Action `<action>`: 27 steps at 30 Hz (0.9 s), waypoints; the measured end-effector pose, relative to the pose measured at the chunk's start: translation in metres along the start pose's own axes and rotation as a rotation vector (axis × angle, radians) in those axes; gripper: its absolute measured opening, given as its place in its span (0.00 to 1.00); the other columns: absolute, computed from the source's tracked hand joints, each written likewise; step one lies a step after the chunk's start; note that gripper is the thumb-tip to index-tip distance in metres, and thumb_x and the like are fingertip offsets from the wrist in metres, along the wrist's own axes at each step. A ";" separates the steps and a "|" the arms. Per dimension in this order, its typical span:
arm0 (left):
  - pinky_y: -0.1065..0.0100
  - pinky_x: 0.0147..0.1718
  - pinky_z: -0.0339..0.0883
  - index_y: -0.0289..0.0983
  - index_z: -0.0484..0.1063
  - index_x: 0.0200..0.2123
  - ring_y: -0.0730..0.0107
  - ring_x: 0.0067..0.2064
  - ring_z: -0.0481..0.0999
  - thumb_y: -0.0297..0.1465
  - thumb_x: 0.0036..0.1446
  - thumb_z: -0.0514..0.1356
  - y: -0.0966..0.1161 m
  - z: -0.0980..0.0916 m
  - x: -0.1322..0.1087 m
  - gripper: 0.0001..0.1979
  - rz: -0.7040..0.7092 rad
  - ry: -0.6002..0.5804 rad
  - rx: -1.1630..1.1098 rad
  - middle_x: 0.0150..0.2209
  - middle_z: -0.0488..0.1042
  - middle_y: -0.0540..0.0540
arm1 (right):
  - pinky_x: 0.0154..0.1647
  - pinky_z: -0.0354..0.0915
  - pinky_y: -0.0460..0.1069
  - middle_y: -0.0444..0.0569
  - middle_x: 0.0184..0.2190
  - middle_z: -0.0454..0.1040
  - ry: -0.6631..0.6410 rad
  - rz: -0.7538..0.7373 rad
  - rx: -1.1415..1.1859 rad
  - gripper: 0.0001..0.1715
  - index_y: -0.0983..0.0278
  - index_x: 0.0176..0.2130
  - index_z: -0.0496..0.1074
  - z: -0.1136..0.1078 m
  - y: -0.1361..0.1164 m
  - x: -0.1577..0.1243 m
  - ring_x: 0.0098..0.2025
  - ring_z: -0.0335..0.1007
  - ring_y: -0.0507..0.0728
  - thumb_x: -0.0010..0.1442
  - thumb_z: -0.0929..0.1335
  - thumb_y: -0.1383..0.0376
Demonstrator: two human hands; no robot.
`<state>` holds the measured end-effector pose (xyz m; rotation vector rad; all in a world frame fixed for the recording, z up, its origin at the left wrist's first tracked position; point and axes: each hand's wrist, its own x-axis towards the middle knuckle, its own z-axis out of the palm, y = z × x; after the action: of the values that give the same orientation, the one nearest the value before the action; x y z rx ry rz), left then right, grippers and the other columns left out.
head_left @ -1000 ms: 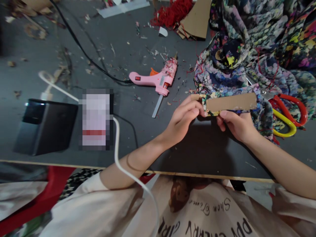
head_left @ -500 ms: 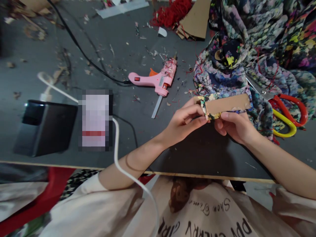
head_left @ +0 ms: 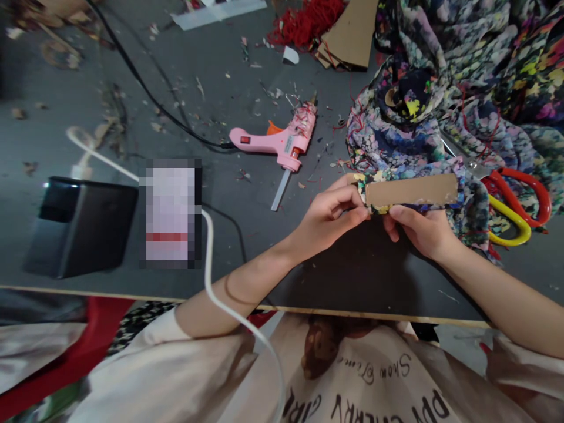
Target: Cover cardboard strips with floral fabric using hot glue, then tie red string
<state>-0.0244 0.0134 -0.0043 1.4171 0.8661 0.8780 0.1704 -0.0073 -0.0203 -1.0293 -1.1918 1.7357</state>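
Note:
A brown cardboard strip (head_left: 412, 190) lies on a piece of floral fabric (head_left: 399, 173), which shows along its edges and folds up at its left end. My left hand (head_left: 332, 214) pinches that left end between thumb and fingers. Along the lower edge, my right hand (head_left: 420, 226) grips the strip, thumb on the front near the rim and the other fingers mostly hidden behind. Scissors with red and yellow handles (head_left: 524, 197) rest just right of my right hand, their blades partly under cloth.
A pink glue gun (head_left: 273, 141) with a glue stick lies left of the hands, its black cord (head_left: 150, 97) running to the upper left. Crumpled floral cloth (head_left: 467, 76) fills the upper right. Red yarn (head_left: 306, 23), cardboard scraps (head_left: 352, 35), a black power bank (head_left: 88, 226) and a blurred-out phone (head_left: 170, 214) lie around.
The cardboard strip now lies flatter and faces me more fully, its right end reaching farther right. My right thumb has shifted slightly left and down along its lower edge.

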 end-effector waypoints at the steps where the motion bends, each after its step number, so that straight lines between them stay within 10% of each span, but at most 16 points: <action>1: 0.70 0.33 0.63 0.36 0.66 0.23 0.71 0.34 0.66 0.45 0.58 0.63 0.000 0.000 0.000 0.21 -0.014 0.003 0.021 0.31 0.64 0.49 | 0.20 0.58 0.46 0.44 0.19 0.70 0.007 -0.002 -0.026 0.23 0.64 0.24 0.73 0.000 0.001 0.000 0.22 0.65 0.50 0.62 0.69 0.52; 27: 0.71 0.30 0.62 0.36 0.66 0.22 0.72 0.31 0.64 0.52 0.60 0.59 0.000 -0.003 0.001 0.26 0.036 -0.008 0.154 0.27 0.62 0.50 | 0.19 0.58 0.46 0.42 0.19 0.70 0.056 0.017 -0.067 0.20 0.64 0.23 0.72 0.004 -0.002 -0.001 0.19 0.61 0.48 0.62 0.69 0.56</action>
<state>-0.0260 0.0159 -0.0041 1.5726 0.9204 0.8464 0.1678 -0.0092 -0.0178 -1.1237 -1.2161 1.6785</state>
